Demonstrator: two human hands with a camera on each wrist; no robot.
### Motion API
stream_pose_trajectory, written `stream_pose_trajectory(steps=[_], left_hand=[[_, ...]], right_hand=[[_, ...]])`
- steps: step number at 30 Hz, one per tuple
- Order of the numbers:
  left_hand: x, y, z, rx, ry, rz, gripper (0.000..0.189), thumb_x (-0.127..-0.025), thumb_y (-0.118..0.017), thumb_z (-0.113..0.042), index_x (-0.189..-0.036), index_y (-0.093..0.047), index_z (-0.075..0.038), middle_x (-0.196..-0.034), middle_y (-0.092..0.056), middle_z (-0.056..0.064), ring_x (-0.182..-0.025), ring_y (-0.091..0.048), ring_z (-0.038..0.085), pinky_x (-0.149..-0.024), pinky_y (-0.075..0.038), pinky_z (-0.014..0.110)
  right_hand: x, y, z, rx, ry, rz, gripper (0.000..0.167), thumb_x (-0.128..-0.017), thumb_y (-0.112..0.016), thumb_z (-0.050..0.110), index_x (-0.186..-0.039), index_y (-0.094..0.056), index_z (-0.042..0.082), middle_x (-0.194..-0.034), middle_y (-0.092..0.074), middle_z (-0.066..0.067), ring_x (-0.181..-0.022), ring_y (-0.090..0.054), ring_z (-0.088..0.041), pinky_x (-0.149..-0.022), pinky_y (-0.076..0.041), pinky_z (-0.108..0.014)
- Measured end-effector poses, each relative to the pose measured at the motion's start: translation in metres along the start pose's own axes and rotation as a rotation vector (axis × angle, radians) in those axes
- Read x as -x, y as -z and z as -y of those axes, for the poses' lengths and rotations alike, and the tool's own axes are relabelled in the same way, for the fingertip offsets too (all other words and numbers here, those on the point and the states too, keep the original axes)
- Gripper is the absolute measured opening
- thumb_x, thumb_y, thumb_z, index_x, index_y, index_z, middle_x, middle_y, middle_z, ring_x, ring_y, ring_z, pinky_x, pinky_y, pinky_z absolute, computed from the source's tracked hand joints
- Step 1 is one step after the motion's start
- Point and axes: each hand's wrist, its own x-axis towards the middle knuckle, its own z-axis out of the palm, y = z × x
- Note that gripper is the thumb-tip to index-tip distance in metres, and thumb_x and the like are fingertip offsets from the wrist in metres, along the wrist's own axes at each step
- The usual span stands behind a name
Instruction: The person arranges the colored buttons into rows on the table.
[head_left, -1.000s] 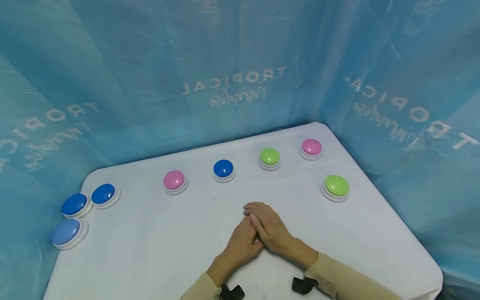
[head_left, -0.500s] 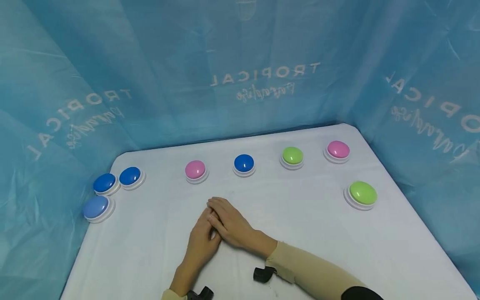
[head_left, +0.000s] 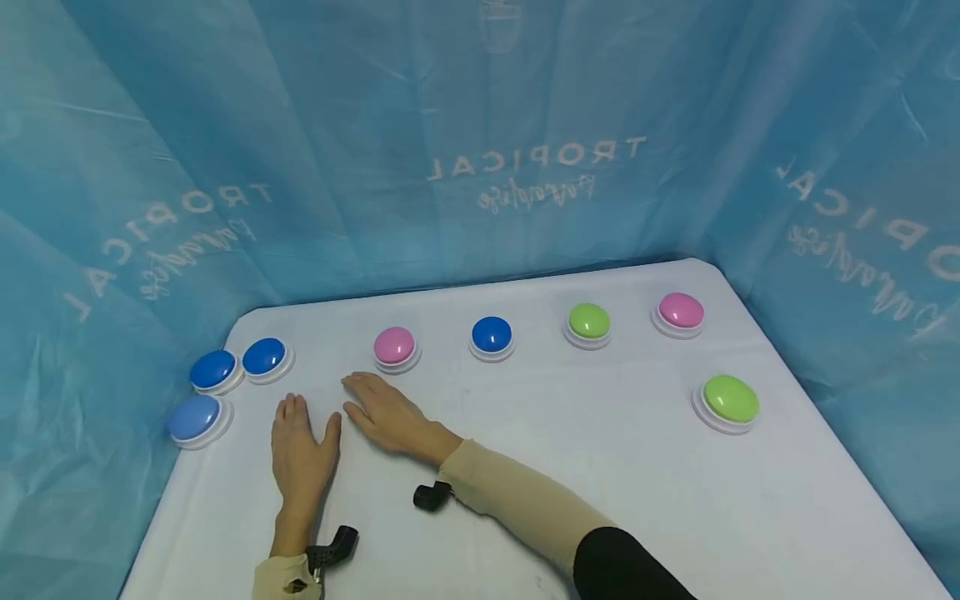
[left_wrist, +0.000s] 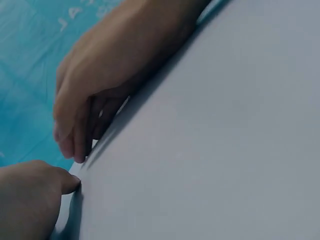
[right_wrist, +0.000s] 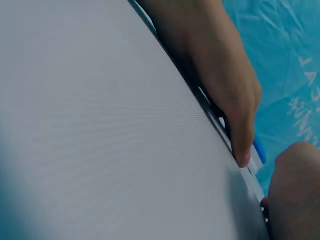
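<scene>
My left hand (head_left: 302,454) lies over the white table at the left, its fingers straight and its thumb spread to the right. Ahead of its fingertips are two dark blue push buttons, a right one (head_left: 264,357) and a left one (head_left: 212,368); a lighter blue button (head_left: 195,417) sits to its left. My right hand (head_left: 390,417) is close by on the right, palm down, fingers extended and pointing left. Just beyond it stands a pink button (head_left: 394,345) on a white base. Neither hand holds anything, and a gap separates them.
Farther right along the back of the white table (head_left: 600,467) stand a blue button (head_left: 492,334), a green button (head_left: 589,320) and a pink button (head_left: 681,310). Another green button (head_left: 731,398) is nearer the right edge. Blue printed curtains (head_left: 375,208) hang around the table.
My hands, earlier laid one over the other, have come apart. Both have moved left, the left hand farther, toward the blue buttons. The head view has turned left.
</scene>
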Motion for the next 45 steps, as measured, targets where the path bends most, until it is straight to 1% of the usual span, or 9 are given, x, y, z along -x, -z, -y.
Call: stream_pose_trajectory(steps=[5, 9, 13, 20, 25, 31, 35, 39, 45], left_hand=[[-0.02, 0.001, 0.007, 0.023, 0.107, -0.036, 0.086, -0.099, -0.066, -0.036, -0.158, -0.029, 0.015, -0.167, -0.027, 0.034, -0.16, -0.02, 0.048, -0.129, -0.019, 0.063], [-0.03, -0.003, 0.007, 0.039, 0.17, -0.047, 0.093, -0.1, -0.064, -0.037, -0.16, -0.018, 0.016, -0.169, -0.016, 0.036, -0.161, -0.012, 0.049, -0.132, -0.012, 0.06], [-0.042, -0.006, 0.008, 0.062, 0.165, -0.075, 0.093, -0.1, -0.063, -0.032, -0.159, -0.012, 0.019, -0.168, -0.012, 0.04, -0.161, -0.008, 0.051, -0.133, -0.007, 0.057], [-0.053, 0.003, 0.013, 0.116, 0.171, -0.076, 0.09, -0.098, -0.063, -0.025, -0.161, -0.012, 0.016, -0.168, -0.014, 0.04, -0.16, -0.01, 0.051, -0.131, -0.01, 0.064], [-0.052, -0.004, 0.012, 0.151, 0.193, -0.095, 0.088, -0.098, -0.065, -0.022, -0.163, -0.016, 0.012, -0.167, -0.021, 0.038, -0.156, -0.021, 0.055, -0.126, -0.017, 0.07], [-0.052, -0.012, 0.008, 0.147, 0.172, -0.117, 0.084, -0.096, -0.068, -0.022, -0.163, -0.025, 0.007, -0.166, -0.029, 0.033, -0.153, -0.029, 0.053, -0.124, -0.023, 0.07], [-0.054, -0.013, 0.006, 0.144, 0.145, -0.132, 0.084, -0.095, -0.069, -0.021, -0.163, -0.028, 0.003, -0.167, -0.032, 0.03, -0.153, -0.032, 0.051, -0.123, -0.026, 0.069], [-0.056, -0.013, 0.003, 0.139, 0.142, -0.145, 0.082, -0.094, -0.069, -0.02, -0.161, -0.031, 0.006, -0.163, -0.037, 0.031, -0.151, -0.036, 0.05, -0.123, -0.028, 0.068], [-0.049, -0.016, -0.001, 0.167, 0.143, -0.184, 0.073, -0.092, -0.068, -0.017, -0.154, -0.041, 0.01, -0.155, -0.047, 0.032, -0.145, -0.044, 0.05, -0.12, -0.033, 0.065]], right_hand=[[-0.031, -0.014, 0.005, 0.041, 0.012, 0.019, 0.049, -0.111, -0.045, 0.025, -0.157, -0.045, 0.008, -0.162, -0.049, -0.007, -0.155, -0.04, -0.016, -0.129, -0.024, -0.022], [-0.053, -0.02, 0.002, 0.033, 0.015, 0.038, 0.055, -0.105, -0.053, 0.019, -0.158, -0.044, 0.007, -0.164, -0.047, -0.008, -0.156, -0.038, -0.016, -0.129, -0.022, -0.021], [-0.077, -0.018, 0.002, -0.007, -0.023, 0.069, 0.06, -0.103, -0.056, 0.019, -0.16, -0.041, 0.008, -0.166, -0.044, -0.007, -0.158, -0.035, -0.016, -0.129, -0.022, -0.022], [-0.105, -0.014, 0.005, -0.084, -0.046, 0.202, 0.07, -0.102, -0.058, 0.024, -0.165, -0.032, 0.009, -0.172, -0.035, -0.004, -0.162, -0.025, -0.013, -0.129, -0.017, -0.019], [-0.11, -0.01, 0.0, -0.119, -0.064, 0.262, 0.076, -0.099, -0.061, 0.021, -0.166, -0.028, 0.007, -0.173, -0.032, -0.006, -0.162, -0.024, -0.015, -0.129, -0.018, -0.019], [-0.111, -0.009, -0.008, -0.175, -0.122, 0.236, 0.08, -0.098, -0.064, 0.024, -0.168, -0.026, 0.012, -0.173, -0.031, -0.004, -0.161, -0.026, -0.014, -0.129, -0.023, -0.023], [-0.112, -0.011, -0.013, -0.143, -0.106, 0.187, 0.081, -0.096, -0.065, 0.026, -0.167, -0.028, 0.012, -0.172, -0.035, -0.005, -0.16, -0.03, -0.015, -0.128, -0.027, -0.024], [-0.109, -0.012, -0.016, -0.088, -0.069, 0.146, 0.082, -0.094, -0.068, 0.027, -0.166, -0.031, 0.01, -0.169, -0.04, -0.006, -0.158, -0.034, -0.016, -0.127, -0.03, -0.024], [-0.092, -0.013, -0.02, -0.013, -0.05, 0.11, 0.08, -0.095, -0.067, 0.03, -0.165, -0.033, 0.01, -0.168, -0.042, -0.005, -0.157, -0.036, -0.015, -0.126, -0.03, -0.023]])
